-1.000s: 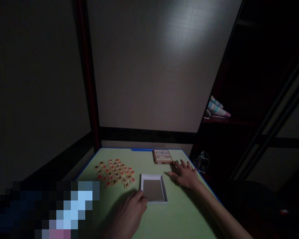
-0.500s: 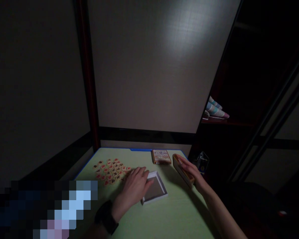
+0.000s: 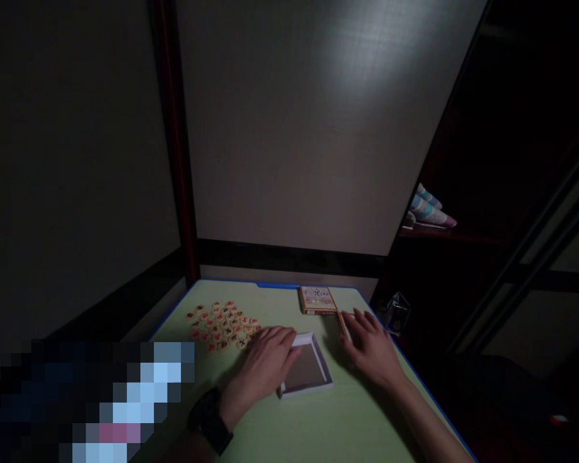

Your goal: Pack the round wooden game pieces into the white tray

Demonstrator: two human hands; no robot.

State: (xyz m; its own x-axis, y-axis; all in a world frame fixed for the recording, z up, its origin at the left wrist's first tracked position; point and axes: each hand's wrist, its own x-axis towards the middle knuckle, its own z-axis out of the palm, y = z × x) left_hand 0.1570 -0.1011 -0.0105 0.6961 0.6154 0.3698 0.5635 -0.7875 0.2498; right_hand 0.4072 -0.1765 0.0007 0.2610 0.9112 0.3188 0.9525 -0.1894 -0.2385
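Note:
My left hand [image 3: 269,360], with a black watch on its wrist, lies over the left wall of a shallow white open box [image 3: 325,376]. Its fingers are together at the back left corner and the thumb reaches inside, closed on that wall. The box shows a bare grey-brown bottom. Spread over an orange-edged box lid [image 3: 345,326] at the table's right side is my right hand [image 3: 372,347], its fingers apart. Most of that lid is hidden beneath it. Several round xiangqi pieces [image 3: 229,326] with red and black characters lie left of my left hand.
A flat printed box [image 3: 318,299] lies at the back right of the pale green, blue-edged table [image 3: 289,427]. Cabinet panels [image 3: 289,141] stand behind. Right of the table are a dark glossy package [image 3: 396,312] and striped cloth items [image 3: 431,209] on a shelf.
My right hand has lowered the lid from a tilted, raised position to the table and spread its fingers over it. The left hand stays at the white box. The view has shifted slightly.

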